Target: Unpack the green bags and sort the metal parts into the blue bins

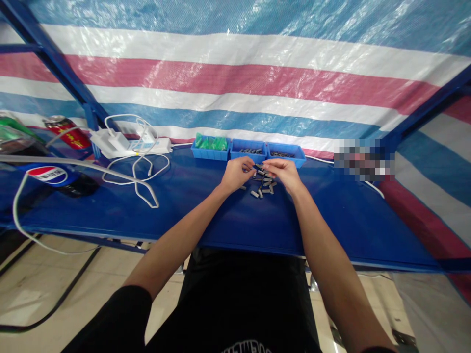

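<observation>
Several small grey metal cylinders (267, 190) lie loose on the blue table between and below my hands. My left hand (238, 172) is over the left side of this pile, fingers curled and pinched together; what they grip is too small to make out. On the other side, my right hand (284, 171) has its thumb and fingertips pressed together near a small piece I cannot identify. Just behind the hands stand three blue bins: one with green plastic bags (211, 143), a middle bin (248, 143) with grey cylinders, and a right bin (302, 156) with small dark metal parts.
At the left, a white power strip (160, 146) with plugged-in chargers and a looped white cable (121, 171) occupies the table. A cola bottle (69, 179) lies there near a red can (69, 133). A striped tarp (235, 78) hangs behind. A blurred patch covers something at the right.
</observation>
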`<state>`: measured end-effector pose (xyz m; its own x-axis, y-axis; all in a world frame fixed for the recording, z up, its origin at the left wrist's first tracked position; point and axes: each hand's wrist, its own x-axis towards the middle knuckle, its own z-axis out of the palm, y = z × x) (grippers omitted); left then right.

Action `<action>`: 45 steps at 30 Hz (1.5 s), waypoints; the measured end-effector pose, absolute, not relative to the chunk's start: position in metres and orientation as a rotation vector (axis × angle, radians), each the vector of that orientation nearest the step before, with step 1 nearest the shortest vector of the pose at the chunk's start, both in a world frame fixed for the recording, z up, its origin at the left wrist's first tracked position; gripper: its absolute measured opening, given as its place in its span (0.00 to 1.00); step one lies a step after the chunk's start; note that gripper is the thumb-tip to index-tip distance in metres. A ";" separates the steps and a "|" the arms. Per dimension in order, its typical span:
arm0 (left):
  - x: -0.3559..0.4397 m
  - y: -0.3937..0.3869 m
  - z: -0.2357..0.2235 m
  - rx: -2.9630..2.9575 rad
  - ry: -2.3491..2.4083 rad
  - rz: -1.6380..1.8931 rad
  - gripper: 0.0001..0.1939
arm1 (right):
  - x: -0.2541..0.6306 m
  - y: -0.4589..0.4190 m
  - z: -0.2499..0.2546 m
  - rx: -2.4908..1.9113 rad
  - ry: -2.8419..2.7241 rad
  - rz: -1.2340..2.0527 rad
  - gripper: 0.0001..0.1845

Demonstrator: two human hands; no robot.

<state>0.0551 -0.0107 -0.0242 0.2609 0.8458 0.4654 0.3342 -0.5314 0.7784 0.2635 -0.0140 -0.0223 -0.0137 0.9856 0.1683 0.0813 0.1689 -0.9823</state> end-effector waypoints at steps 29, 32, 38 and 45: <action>0.046 -0.011 -0.014 2.660 0.720 0.647 0.05 | 0.278 -0.002 -0.031 -1.192 -1.231 0.835 0.31; 0.045 -0.011 -0.013 2.652 0.744 0.634 0.04 | 0.277 -0.002 -0.032 -1.191 -1.232 0.844 0.30; 0.040 -0.009 -0.013 2.675 0.760 0.568 0.07 | 0.275 -0.003 -0.031 -1.179 -1.207 0.884 0.30; 0.035 -0.010 -0.010 2.669 0.798 0.502 0.05 | 0.272 -0.006 -0.027 -1.177 -1.182 0.915 0.30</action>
<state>0.0350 -0.0097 -0.0100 0.7837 0.5729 0.2400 0.4644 -0.7970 0.3860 0.2721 -0.0061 -0.0269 0.1818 0.9642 0.1932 0.0548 0.1862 -0.9810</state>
